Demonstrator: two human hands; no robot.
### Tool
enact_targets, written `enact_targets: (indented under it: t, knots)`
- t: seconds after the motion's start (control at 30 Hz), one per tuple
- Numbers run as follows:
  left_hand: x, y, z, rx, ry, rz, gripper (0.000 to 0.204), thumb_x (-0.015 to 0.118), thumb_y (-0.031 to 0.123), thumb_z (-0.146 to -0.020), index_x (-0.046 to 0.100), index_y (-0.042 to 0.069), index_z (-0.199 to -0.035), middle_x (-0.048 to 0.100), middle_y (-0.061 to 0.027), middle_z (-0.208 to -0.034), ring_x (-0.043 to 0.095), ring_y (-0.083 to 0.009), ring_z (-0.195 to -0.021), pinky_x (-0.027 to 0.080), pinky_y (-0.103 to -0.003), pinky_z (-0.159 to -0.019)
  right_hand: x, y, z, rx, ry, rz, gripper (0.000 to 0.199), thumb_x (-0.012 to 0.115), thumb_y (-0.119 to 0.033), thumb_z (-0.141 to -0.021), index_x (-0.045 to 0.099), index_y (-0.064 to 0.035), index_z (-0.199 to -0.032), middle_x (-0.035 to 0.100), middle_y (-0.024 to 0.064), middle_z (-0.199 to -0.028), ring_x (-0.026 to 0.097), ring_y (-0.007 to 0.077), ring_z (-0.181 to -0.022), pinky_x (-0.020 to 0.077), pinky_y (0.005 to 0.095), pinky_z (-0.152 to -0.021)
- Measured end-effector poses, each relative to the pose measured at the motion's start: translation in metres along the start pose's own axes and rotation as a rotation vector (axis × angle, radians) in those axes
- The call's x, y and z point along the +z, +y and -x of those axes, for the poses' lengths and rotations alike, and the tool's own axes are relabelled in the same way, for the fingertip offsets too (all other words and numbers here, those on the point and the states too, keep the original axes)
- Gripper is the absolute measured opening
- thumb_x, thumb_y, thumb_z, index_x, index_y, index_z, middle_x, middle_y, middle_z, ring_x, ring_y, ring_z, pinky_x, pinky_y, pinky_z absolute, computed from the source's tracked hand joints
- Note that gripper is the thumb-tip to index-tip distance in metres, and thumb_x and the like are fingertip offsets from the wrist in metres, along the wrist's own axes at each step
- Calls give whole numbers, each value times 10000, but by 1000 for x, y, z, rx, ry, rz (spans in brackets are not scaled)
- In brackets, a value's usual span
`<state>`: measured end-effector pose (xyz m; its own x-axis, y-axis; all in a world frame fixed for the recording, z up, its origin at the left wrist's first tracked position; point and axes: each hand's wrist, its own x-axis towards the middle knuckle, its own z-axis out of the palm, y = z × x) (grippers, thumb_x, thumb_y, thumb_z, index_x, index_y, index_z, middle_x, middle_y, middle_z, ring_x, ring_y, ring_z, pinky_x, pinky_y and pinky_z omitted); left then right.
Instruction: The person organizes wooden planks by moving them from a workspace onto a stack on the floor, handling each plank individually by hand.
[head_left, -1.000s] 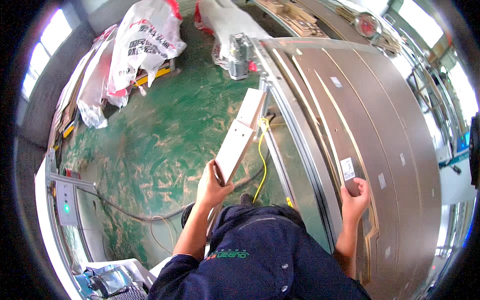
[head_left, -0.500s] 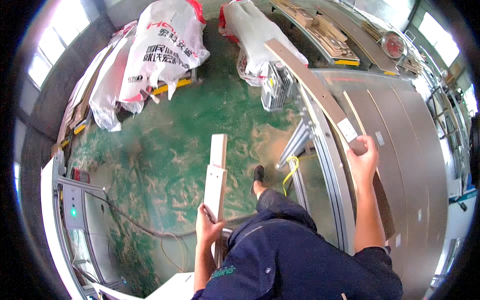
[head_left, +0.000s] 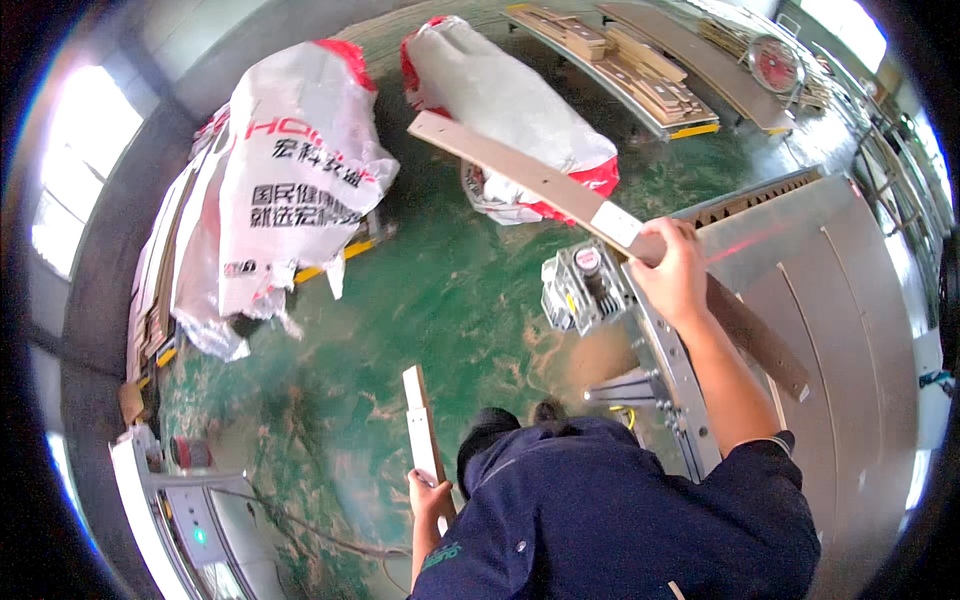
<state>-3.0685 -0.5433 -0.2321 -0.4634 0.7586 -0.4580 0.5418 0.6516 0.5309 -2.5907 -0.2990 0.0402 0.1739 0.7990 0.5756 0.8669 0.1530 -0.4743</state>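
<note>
My right hand (head_left: pixel 672 268) is closed around a long, narrow brown wooden board (head_left: pixel 525 172), raised and slanting over the edge of the machine table (head_left: pixel 800 215). A white label (head_left: pixel 616 224) sits on the board just beyond my fingers, and small holes show along its face. Low at my left side, my left hand (head_left: pixel 430 494) grips narrow pale boards (head_left: pixel 424 440) that overlap lengthwise, one reaching past the other. Their lower ends are partly hidden by my hand and body.
Large brown panels (head_left: pixel 850 370) lie on the table at right, beside a grey motor unit (head_left: pixel 583 287). Plastic-wrapped stacks (head_left: pixel 300 180) stand ahead on the dusty green floor (head_left: pixel 440 300). Cut boards (head_left: pixel 640 75) lie on a far pallet. A cabinet with a green light (head_left: pixel 190 510) stands at left.
My right hand has lifted the brown board forward and left, turning its far end leftward. My view has swung, and I have moved forward along the table. The left hand keeps its hold.
</note>
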Motion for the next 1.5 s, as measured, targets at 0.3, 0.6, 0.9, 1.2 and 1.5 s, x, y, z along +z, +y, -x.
enact_targets:
  t: [0.3,0.6,0.9,1.2,1.5]
  knots:
    - [-3,0,-190,-116,-114,-168,763,812,343,-558,423,-41,-1092,608,-265,-1047,611,-401,-1012,485,-436,-873,138,-1,-133,-21,-136,86,375,737,-75,-646,559,-111,-975,604,101,-1003,544,314,-1010,407,423,-903]
    - [-50,113,-451,-105,-302,-168,737,808,299,-599,406,-41,-1115,614,-238,-1026,632,-359,-956,514,-431,-807,236,-4,-222,137,-162,264,337,731,-40,-627,531,-93,-893,589,91,-930,547,316,-961,415,434,-860]
    - [-54,337,-657,153,-266,-310,731,815,275,-584,441,-75,-1106,612,-252,-1024,628,-387,-952,516,-421,-813,256,56,-274,370,-81,338,339,720,-43,-634,495,-86,-884,577,103,-913,547,339,-958,410,444,-838]
    - [65,560,-674,187,-264,-523,799,787,348,-570,419,-60,-1149,597,-255,-1077,611,-385,-1005,493,-424,-873,259,187,-355,493,19,378,345,724,-34,-623,484,-83,-866,575,106,-909,539,329,-924,402,429,-811]
    - [202,778,-676,374,-452,-664,851,777,353,-586,397,-66,-1221,591,-265,-1120,601,-381,-1045,495,-419,-892,247,309,-400,690,184,392,362,744,-44,-611,488,-74,-865,569,115,-915,530,337,-909,390,434,-805]
